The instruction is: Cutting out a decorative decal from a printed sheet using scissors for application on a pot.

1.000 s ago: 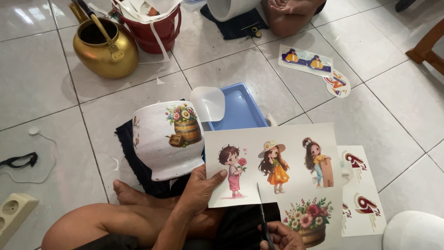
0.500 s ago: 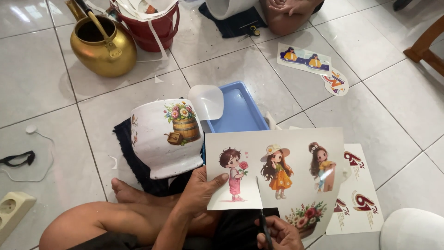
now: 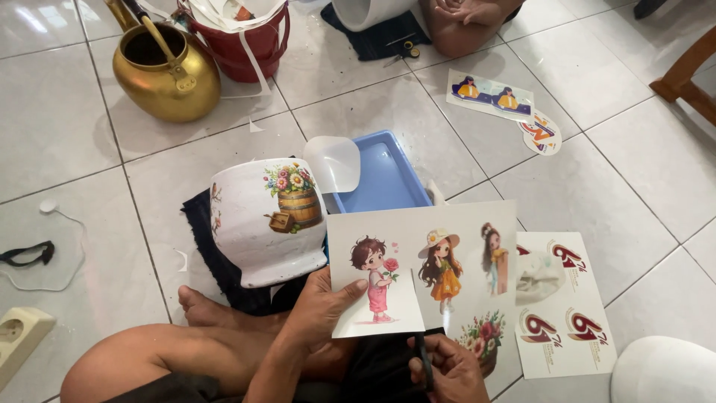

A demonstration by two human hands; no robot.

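A sticker sheet (image 3: 447, 261) of cartoon children was pinched at its lower-left corner by the left hand (image 3: 322, 302), held taut at lower centre. Scissors (image 3: 422, 358), gripped in the closed right hand (image 3: 446, 371), were set into its bottom edge beside the boy figure.

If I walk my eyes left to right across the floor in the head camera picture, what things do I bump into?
White socket strip → gold kettle → white painted pot → blue tray → sticker sheet → wooden chair leg.
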